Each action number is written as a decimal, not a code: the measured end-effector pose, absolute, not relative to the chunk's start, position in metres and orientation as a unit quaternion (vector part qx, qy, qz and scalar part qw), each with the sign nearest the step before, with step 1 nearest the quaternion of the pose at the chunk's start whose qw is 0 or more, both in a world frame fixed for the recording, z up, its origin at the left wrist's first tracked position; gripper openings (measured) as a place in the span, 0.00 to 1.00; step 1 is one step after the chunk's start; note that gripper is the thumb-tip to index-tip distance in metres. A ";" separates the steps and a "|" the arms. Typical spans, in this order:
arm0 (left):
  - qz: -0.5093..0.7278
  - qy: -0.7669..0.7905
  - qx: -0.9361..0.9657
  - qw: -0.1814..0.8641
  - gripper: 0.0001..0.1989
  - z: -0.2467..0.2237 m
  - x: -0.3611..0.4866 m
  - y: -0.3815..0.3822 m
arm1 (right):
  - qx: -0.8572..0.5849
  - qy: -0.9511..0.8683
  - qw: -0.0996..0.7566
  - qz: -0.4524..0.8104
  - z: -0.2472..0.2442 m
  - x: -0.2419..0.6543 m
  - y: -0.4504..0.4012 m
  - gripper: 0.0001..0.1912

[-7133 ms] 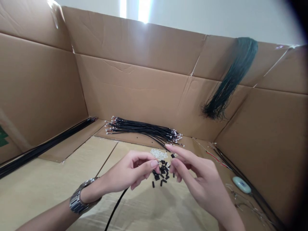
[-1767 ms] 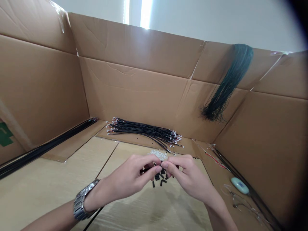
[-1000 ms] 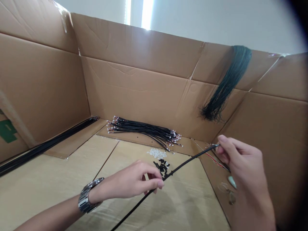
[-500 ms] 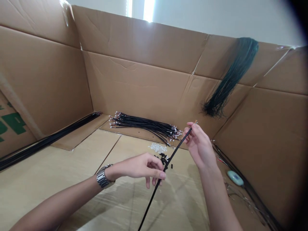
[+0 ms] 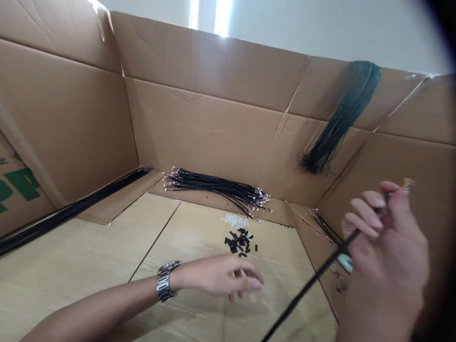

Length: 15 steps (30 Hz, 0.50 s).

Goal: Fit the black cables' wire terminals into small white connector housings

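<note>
My right hand point(image 5: 388, 256) grips a black cable point(image 5: 306, 289) near its top end, fingers wrapped round it. Thin bared wires point(image 5: 406, 184), orange-yellow among them, stick out past the thumb. The cable slants down to the left and leaves the view at the bottom. My left hand point(image 5: 228, 275), with a metal watch on the wrist, hovers over the table, apart from the cable. Its fingers are loosely bent and nothing shows between them. Just beyond it lie a scatter of short black tube pieces point(image 5: 238, 243) and a small heap of white pieces point(image 5: 235, 220).
A bundle of black cables point(image 5: 217, 184) with white ends lies along the back cardboard wall point(image 5: 213, 128). Long black cables point(image 5: 71, 211) run along the left wall. Dark green strands point(image 5: 342, 114) hang over the back wall. A pale green object point(image 5: 345, 262) is partly hidden behind my right hand.
My right hand has moved right and closer to the camera, carrying the cable with it. My left hand has let go of the cable and shifted slightly right and down.
</note>
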<state>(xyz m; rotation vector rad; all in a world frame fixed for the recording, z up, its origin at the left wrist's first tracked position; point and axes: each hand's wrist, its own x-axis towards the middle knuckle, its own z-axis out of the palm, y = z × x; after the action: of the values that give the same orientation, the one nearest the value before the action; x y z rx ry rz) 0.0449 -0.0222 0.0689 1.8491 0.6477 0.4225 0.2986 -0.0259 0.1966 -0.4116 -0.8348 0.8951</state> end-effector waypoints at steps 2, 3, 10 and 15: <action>0.225 0.339 0.836 0.369 0.15 0.060 0.036 0.002 | -0.190 -0.388 0.792 0.431 0.202 0.310 -0.034 0.03; 0.239 0.361 0.834 0.342 0.13 0.054 0.030 0.017 | -0.199 -0.393 0.786 0.434 0.203 0.312 -0.037 0.03; 0.280 0.443 0.829 0.196 0.12 0.009 0.007 0.102 | -0.263 -0.466 0.723 0.437 0.198 0.289 -0.041 0.06; 0.250 0.411 0.860 0.168 0.11 -0.006 0.018 0.121 | -0.256 -0.496 0.675 0.482 0.192 0.274 -0.035 0.06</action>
<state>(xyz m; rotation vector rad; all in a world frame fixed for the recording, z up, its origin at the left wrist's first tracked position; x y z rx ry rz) 0.0180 0.1210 -0.0064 2.4472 1.1691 0.7102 0.2745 -0.0355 0.1923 -0.5768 -1.1157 1.0848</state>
